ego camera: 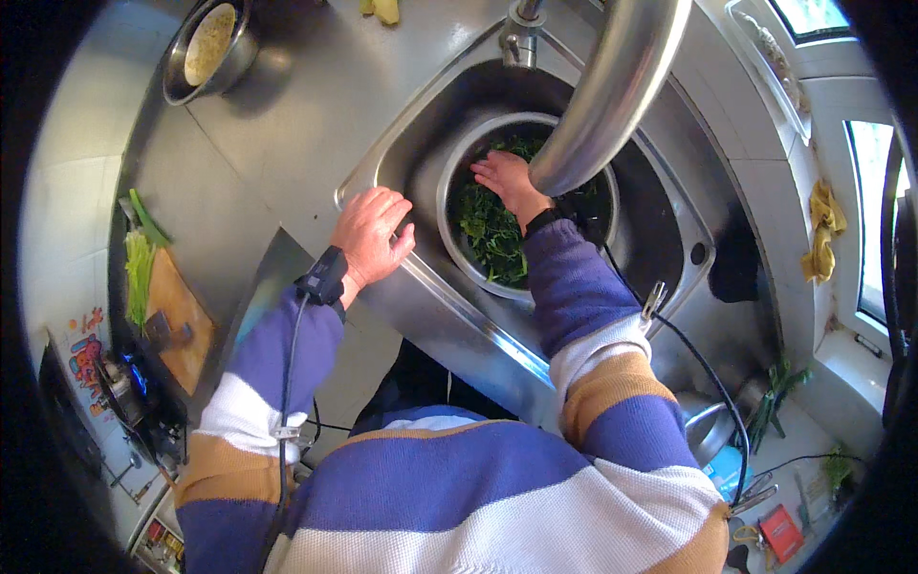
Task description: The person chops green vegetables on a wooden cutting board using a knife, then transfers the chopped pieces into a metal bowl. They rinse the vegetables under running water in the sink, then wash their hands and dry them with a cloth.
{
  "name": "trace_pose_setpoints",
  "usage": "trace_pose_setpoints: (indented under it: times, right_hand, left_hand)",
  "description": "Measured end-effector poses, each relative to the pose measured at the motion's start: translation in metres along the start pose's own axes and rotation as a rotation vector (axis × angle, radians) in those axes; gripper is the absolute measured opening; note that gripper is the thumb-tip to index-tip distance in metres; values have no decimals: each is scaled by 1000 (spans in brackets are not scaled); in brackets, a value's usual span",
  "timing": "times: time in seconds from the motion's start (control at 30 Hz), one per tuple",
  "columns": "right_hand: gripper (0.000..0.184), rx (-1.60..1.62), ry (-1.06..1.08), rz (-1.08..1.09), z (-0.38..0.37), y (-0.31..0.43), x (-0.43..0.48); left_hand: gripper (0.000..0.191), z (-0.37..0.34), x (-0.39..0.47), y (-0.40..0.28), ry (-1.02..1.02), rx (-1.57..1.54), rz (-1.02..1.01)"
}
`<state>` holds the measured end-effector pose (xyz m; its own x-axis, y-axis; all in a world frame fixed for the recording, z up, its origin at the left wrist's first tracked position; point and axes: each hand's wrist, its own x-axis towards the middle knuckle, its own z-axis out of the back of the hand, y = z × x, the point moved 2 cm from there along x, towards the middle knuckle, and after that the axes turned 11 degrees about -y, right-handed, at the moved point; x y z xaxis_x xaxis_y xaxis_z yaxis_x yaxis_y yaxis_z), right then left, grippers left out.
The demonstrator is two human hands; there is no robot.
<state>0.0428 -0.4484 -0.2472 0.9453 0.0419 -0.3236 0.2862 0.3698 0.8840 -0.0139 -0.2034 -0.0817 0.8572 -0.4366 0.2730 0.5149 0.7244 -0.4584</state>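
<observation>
A round metal basin (453, 247) stands in the stainless steel sink (419, 154), with chopped leafy greens (488, 233) inside. Over the greens, at the basin's upper middle, is my right hand (508, 179), its fingers stretched out and pointing left; whether the fingertips touch the greens is not plain. My left hand (376, 233) rests on the sink's left rim, fingers slightly bent and thumb apart, holding nothing. A thick curved metal faucet spout (609, 100) passes above the basin and hides part of its right side. Each wrist wears a black band with a cable.
At the left, celery-like stalks (138, 276) lie beside a wooden cutting board (183, 316). A metal bowl (247, 54) with a pale dish inside stands at the upper left. A small tap (520, 46) rises behind the sink. Green onions (774, 398) lie at the lower right.
</observation>
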Motion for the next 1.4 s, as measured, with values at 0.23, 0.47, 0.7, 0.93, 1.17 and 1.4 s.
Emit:
trace_pose_setpoints:
  times: [0.23, 0.47, 0.7, 0.93, 1.17, 1.4]
  right_hand:
    - [26, -407, 229, 322, -5, 4, -147]
    - [29, -690, 194, -110, 86, -17, -167]
    - [29, -863, 212, -117, 72, -24, -136]
    - [33, -888, 132, -189, 78, -27, -100]
    - [25, -137, -60, -22, -24, -1, -81]
    - [26, -575, 10, 90, -21, 22, -76]
  left_hand:
    - [27, 0, -1, 0, -11, 24, -23]
    - [24, 1, 1, -1, -22, 11, -31]
    - [28, 0, 2, -3, 13, 21, -17]
    - [25, 0, 2, -1, -8, 41, -41]
    - [30, -1, -1, 0, 22, 23, -12]
    - [29, 0, 0, 0, 14, 12, -3]
